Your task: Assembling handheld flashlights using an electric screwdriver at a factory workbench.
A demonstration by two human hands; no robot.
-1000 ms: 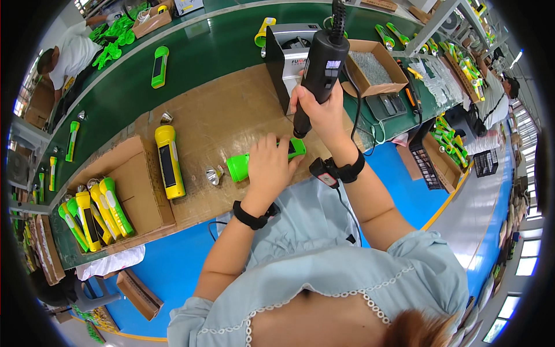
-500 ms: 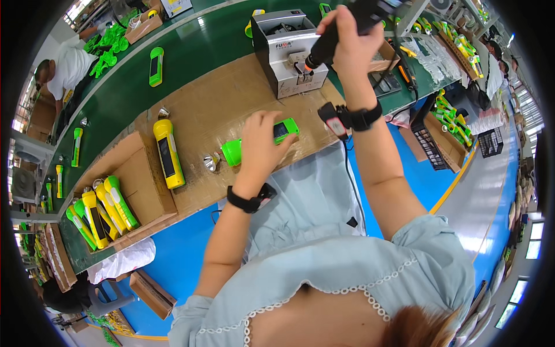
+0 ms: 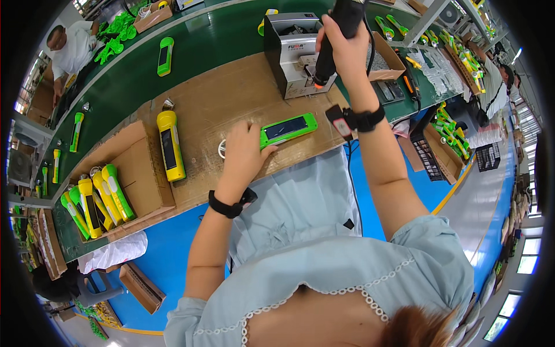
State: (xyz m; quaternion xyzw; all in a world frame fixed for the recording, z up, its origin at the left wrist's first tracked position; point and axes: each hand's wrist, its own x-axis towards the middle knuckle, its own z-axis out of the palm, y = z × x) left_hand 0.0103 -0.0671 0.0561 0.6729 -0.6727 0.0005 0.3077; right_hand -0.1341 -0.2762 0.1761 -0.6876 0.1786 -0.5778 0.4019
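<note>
1. While I watch from afar, my left grip (image 3: 245,149) is clasped over the left end of the green torch (image 3: 287,127), thumb on the near side.
2. I see the torch on the cardboard sheet (image 3: 217,92) covering the desk (image 3: 202,61), dark panel up, its long axis running left to right, the right end slightly farther.
3. My right grip (image 3: 348,51) is wrapped around the black driver (image 3: 327,63), whose tip slants down, near and left, well apart from the torch.
4. From that right grip, the torch lies nearer and leftward; its right end is closest to the tip.
5. My left grip is the nearer, touching it.
</note>
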